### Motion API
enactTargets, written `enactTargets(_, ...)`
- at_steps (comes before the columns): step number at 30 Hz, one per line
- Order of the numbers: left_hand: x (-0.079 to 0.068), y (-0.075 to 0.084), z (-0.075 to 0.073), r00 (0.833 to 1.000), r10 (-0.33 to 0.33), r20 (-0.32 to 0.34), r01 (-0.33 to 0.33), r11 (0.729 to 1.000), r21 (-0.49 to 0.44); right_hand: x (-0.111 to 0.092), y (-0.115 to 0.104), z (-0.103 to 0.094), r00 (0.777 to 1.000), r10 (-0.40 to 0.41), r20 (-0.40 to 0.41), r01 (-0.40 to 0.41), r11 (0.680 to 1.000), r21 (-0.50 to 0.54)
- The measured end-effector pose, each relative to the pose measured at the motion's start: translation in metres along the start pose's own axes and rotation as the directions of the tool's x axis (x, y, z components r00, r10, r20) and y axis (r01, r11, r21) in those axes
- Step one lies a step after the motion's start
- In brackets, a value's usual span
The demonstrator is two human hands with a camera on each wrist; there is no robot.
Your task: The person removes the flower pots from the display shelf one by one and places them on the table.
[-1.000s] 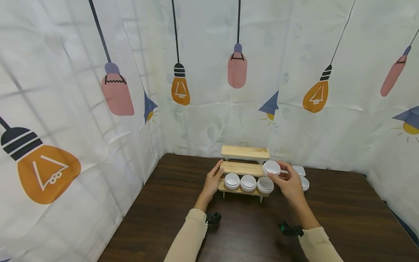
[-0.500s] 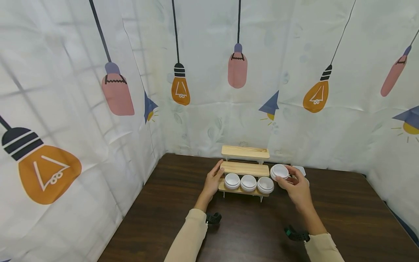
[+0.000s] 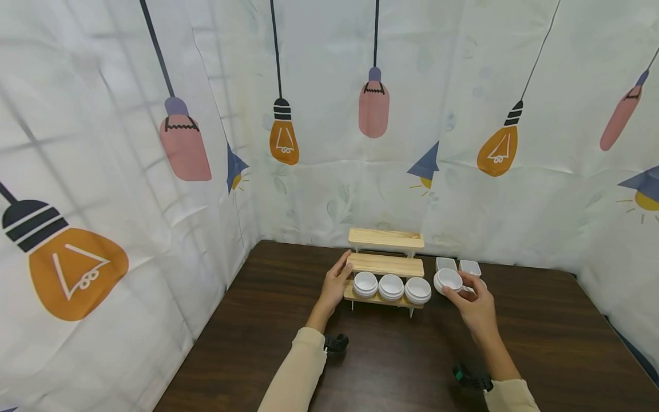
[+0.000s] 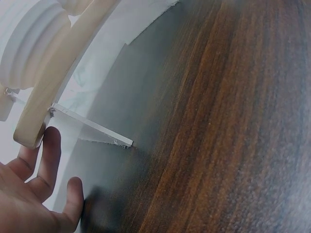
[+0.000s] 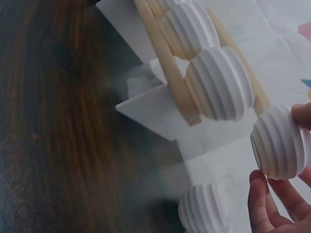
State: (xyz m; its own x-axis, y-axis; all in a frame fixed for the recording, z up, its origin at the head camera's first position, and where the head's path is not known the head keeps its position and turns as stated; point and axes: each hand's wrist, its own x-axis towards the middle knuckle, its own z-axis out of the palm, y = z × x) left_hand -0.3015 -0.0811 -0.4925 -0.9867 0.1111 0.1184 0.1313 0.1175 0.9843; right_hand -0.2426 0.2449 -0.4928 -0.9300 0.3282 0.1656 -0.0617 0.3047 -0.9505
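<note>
Firstly, at left: white cloth (image 3: pixel 195 240), printed with hanging lamps, running behind the whole scene. Brown table (image 3: pixel 231 343), wood-grained, spreading beneath everything. Cream left sleeve (image 3: pixel 296 372) and dark left band (image 3: pixel 336 343). Left hand (image 3: pixel 333 286), grasping the left end of the stand with bent fingers, thumb on the near side.

Centre: stand (image 3: pixel 383 264), three pale wooden shelves on white supports, stepped upward from near to far. On its lowest, nearest shelf, a row of three round white cups, ribbed, upright: left cup (image 3: pixel 365 284), middle cup (image 3: pixel 390 287), right cup (image 3: pixel 417 290).

Right of the stand: first square dish (image 3: pixel 445 263), white, on the far side; held cup (image 3: pixel 448 280), round, white and ribbed, mouth upward, nearer and partly overlapping that dish. Second square dish (image 3: pixel 470 267), white, next to the right. Table cup (image 5: pixel 204 208), round, ribbed, partly shown in the right wrist view. Right hand (image 3: pixel 477 306), pinching the held cup between thumb and fingers. Dark right band (image 3: pixel 472 379); cream right sleeve (image 3: pixel 512 396).
</note>
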Motion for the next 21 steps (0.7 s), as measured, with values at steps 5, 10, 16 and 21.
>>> enactTargets(5, -0.001, 0.002, 0.001, 1.000, -0.009, -0.006, 0.008, 1.000, -0.005, -0.002, 0.007, -0.003, 1.000, 0.016, -0.001, -0.016, 1.000, -0.011)
enactTargets(10, -0.002, 0.003, 0.001, 1.000, -0.012, -0.008, 0.012, 1.000, -0.017, -0.005, 0.015, -0.007, 0.999, 0.046, 0.017, -0.045, 0.998, -0.044)
enactTargets(16, -0.002, 0.003, 0.001, 1.000, -0.014, -0.008, 0.014, 1.000, -0.012, -0.007, 0.025, -0.007, 0.998, 0.064, 0.004, -0.063, 0.996, -0.059)
enactTargets(21, -0.002, 0.003, 0.001, 1.000, -0.006, -0.006, 0.006, 1.000, -0.006, -0.008, 0.034, -0.007, 0.997, 0.075, -0.008, -0.075, 0.995, -0.064)
